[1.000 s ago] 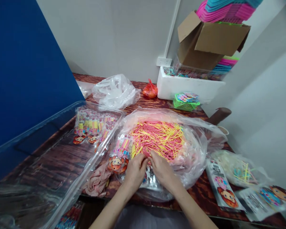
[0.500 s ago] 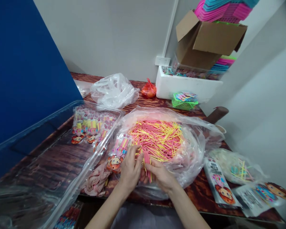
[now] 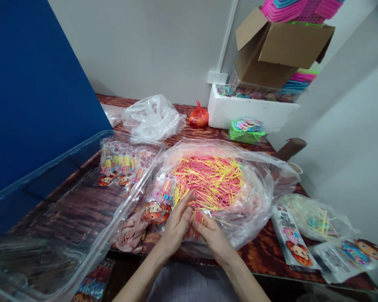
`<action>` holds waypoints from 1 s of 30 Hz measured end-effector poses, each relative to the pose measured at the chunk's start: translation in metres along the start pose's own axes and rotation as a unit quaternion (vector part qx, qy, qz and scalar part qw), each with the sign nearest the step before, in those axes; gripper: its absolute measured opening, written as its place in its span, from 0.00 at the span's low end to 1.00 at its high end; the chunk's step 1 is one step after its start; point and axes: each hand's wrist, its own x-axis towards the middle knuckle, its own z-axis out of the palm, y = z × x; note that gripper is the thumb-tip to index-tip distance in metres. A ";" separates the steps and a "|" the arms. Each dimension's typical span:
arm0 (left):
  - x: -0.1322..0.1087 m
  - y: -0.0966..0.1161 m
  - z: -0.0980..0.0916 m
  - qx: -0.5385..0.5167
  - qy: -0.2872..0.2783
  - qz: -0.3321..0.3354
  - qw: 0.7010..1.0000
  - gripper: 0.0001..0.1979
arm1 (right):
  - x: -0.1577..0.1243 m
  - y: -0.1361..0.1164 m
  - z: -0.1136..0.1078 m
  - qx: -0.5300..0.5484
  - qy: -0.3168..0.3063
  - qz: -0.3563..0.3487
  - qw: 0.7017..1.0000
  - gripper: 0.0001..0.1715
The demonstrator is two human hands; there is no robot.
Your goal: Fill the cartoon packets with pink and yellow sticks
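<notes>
A small bundle of thin pink and yellow sticks (image 3: 198,216) is gripped upright in my right hand (image 3: 212,235), thumb across its front. Close against the bundle's left side is my left hand (image 3: 176,224), its fingers stretched out and apart; whether it touches the sticks is hard to see. Just beyond both hands, a large clear plastic bag (image 3: 255,201) lies spread around a heap of loose pink and yellow sticks (image 3: 208,180). A filled packet (image 3: 159,199) with a cartoon face rests left of my left hand.
On the left stands a clear plastic bin (image 3: 126,205) with several filled packets (image 3: 124,161) inside. A crumpled cloth (image 3: 132,233) lies by its edge. To the right are flat printed pouches (image 3: 292,239) and a smaller bag of sticks (image 3: 318,220). Behind stand a green basket (image 3: 247,135) and a white foam box (image 3: 252,111).
My hands have drawn closer together around the stick bundle, which now shows less above my right fingers. The whole view has shifted slightly; the other things stay put.
</notes>
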 end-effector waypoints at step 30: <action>0.003 -0.040 0.023 0.407 -0.029 0.104 0.907 0.09 | -0.024 -0.002 -0.018 -0.256 0.087 -0.141 0.952 0.13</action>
